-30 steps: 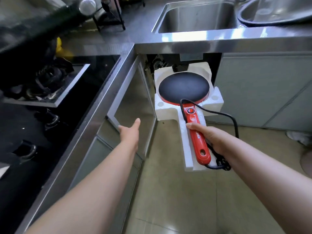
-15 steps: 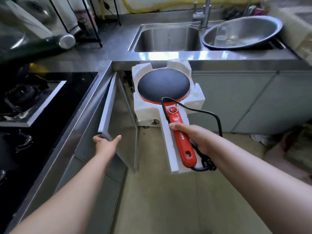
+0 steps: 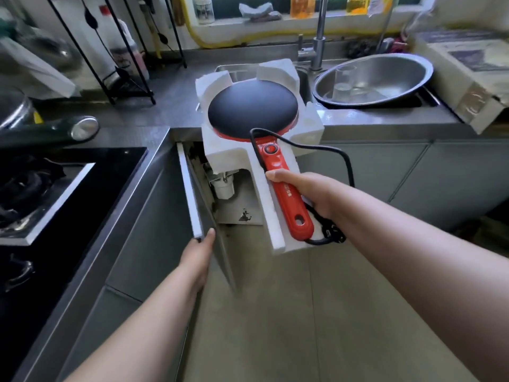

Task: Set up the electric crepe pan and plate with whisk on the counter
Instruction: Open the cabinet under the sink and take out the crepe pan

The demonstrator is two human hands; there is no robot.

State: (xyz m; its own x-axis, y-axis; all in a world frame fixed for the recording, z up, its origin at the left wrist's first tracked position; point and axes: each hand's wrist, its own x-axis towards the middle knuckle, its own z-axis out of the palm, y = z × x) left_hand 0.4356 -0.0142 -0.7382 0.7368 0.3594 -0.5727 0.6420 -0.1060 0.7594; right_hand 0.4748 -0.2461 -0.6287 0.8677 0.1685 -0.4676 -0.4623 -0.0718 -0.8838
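The electric crepe pan (image 3: 252, 110), a black round plate with a red handle, lies in a white foam tray (image 3: 278, 238). My right hand (image 3: 308, 193) grips the red handle and the foam under it, holding the pan in the air at counter height in front of the sink. A black power cord (image 3: 347, 164) loops from the handle to a plug behind my wrist. My left hand (image 3: 199, 253) holds the lower edge of the open cabinet door (image 3: 188, 188). No plate or whisk is in view.
The steel counter (image 3: 176, 106) runs along the back with a sink and faucet (image 3: 318, 48). A large steel bowl (image 3: 371, 78) sits right of the sink, a cardboard box (image 3: 465, 75) beyond it. A gas stove (image 3: 41, 188) and a black wire rack (image 3: 121, 51) are on the left.
My right hand has lifted the pan in its foam up from the cabinet opening to counter height. My left hand reached the cabinet door and has swung it toward the cabinet.
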